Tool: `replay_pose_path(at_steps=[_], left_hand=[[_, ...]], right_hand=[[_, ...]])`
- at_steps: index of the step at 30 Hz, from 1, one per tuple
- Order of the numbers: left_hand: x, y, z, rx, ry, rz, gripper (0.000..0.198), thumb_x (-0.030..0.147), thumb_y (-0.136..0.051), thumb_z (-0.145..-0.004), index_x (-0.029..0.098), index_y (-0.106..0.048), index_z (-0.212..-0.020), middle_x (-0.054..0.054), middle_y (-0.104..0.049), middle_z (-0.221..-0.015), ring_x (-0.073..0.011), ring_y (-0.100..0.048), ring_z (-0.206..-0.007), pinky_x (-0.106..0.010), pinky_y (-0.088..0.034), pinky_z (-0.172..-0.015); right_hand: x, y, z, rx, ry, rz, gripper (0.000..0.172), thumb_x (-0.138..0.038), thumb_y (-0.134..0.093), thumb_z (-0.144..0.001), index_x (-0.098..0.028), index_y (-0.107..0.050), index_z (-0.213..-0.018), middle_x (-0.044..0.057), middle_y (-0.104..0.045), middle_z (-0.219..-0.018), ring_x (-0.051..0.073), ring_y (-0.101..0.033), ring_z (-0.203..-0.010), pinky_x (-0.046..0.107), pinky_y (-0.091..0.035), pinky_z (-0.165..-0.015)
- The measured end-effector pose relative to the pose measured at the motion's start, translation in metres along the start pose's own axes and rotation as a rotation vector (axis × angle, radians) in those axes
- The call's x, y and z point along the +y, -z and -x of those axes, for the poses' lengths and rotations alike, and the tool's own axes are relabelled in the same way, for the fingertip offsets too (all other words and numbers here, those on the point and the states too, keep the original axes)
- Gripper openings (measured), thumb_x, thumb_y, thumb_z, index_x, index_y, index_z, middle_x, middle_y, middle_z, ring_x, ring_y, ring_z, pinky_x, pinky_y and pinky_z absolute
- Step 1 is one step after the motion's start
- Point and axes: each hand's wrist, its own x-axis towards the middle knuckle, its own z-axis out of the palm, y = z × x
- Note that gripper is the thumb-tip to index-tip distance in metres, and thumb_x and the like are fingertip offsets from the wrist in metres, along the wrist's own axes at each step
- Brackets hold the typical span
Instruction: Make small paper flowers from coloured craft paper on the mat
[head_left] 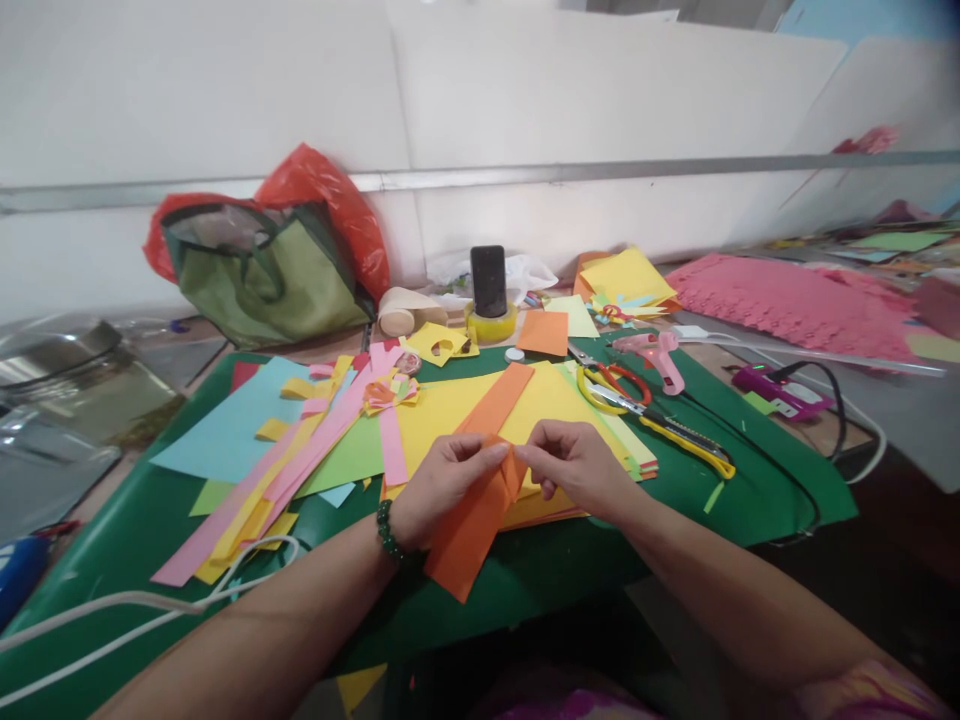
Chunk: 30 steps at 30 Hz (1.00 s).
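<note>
My left hand [441,484] and my right hand [574,463] both pinch a long orange paper strip [480,510] at a fold near its middle. The strip runs from the near edge of the green mat [135,520] up across a stack of yellow sheets [442,410]. My left wrist carries a dark bead bracelet [388,530]. A small folded paper flower [390,392] lies just beyond my left hand, on pink and yellow strips [262,490].
Scissors [611,385], a yellow utility knife [686,435] and a pink glue gun [656,355] lie right of the sheets. A phone [488,280] stands on a tape roll. A green bag [255,265] sits at the back left. White cable [135,610] crosses the near left.
</note>
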Motion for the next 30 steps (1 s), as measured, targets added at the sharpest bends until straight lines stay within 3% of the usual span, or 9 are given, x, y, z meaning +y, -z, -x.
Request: replay_pose_path(at_steps=[6, 13, 16, 22, 27, 30], left_hand=[[-0.0024, -0.0011, 0.0024, -0.094, 0.088, 0.073, 0.039, 0.051, -0.076, -0.068, 0.013, -0.068, -0.07, -0.004, -0.064, -0.065, -0.0124, -0.054, -0.059, -0.023, -0.038, -0.055], [-0.0025, -0.0011, -0.0002, -0.057, 0.076, 0.163, 0.036, 0.047, -0.079, -0.066, 0.013, -0.069, -0.072, -0.001, -0.062, -0.064, -0.0099, -0.05, -0.056, -0.022, -0.036, -0.054], [-0.0014, -0.0012, -0.0002, -0.068, 0.074, 0.148, 0.037, 0.048, -0.077, -0.067, 0.013, -0.066, -0.066, 0.002, -0.057, -0.059, -0.0082, -0.046, -0.053, -0.021, -0.033, -0.051], [-0.0024, -0.002, 0.0001, 0.013, 0.072, 0.094, 0.054, 0.053, -0.078, -0.063, 0.016, -0.041, -0.048, 0.009, -0.032, -0.045, -0.0039, -0.025, -0.044, -0.021, -0.019, -0.044], [0.0027, -0.0035, 0.0002, 0.011, 0.063, 0.122, 0.043, 0.053, -0.079, -0.062, 0.013, -0.063, -0.066, 0.002, -0.056, -0.058, -0.0082, -0.045, -0.051, -0.02, -0.032, -0.049], [0.0056, -0.0028, -0.0001, 0.057, 0.02, 0.117, 0.039, 0.049, -0.08, -0.061, 0.013, -0.067, -0.071, -0.001, -0.064, -0.066, -0.0115, -0.053, -0.06, -0.022, -0.04, -0.057]], right_hand=[[0.0021, -0.0016, -0.0004, 0.079, 0.037, 0.026, 0.038, -0.051, -0.067, -0.071, -0.02, -0.049, -0.057, -0.006, -0.049, -0.045, 0.007, -0.047, -0.04, 0.02, -0.041, -0.04], [0.002, -0.0003, -0.0037, -0.053, -0.017, -0.097, 0.039, -0.053, -0.071, -0.068, -0.018, -0.053, -0.064, -0.006, -0.054, -0.049, 0.007, -0.052, -0.041, 0.021, -0.045, -0.043], [0.0022, -0.0001, -0.0041, -0.063, -0.054, -0.118, 0.039, -0.053, -0.071, -0.067, -0.019, -0.052, -0.062, -0.006, -0.054, -0.047, 0.008, -0.053, -0.04, 0.021, -0.043, -0.042], [0.0025, 0.0001, -0.004, -0.067, -0.1, -0.133, 0.038, -0.048, -0.075, -0.063, -0.018, -0.053, -0.066, -0.006, -0.057, -0.047, 0.01, -0.057, -0.04, 0.021, -0.042, -0.043], [0.0027, -0.001, -0.0046, -0.062, -0.097, -0.138, 0.035, -0.045, -0.076, -0.062, -0.018, -0.053, -0.065, -0.005, -0.059, -0.047, 0.011, -0.059, -0.04, 0.022, -0.043, -0.043], [0.0038, -0.002, -0.0042, -0.065, -0.105, -0.131, 0.034, -0.043, -0.075, -0.062, -0.018, -0.053, -0.064, -0.005, -0.06, -0.048, 0.011, -0.059, -0.04, 0.021, -0.043, -0.043]])
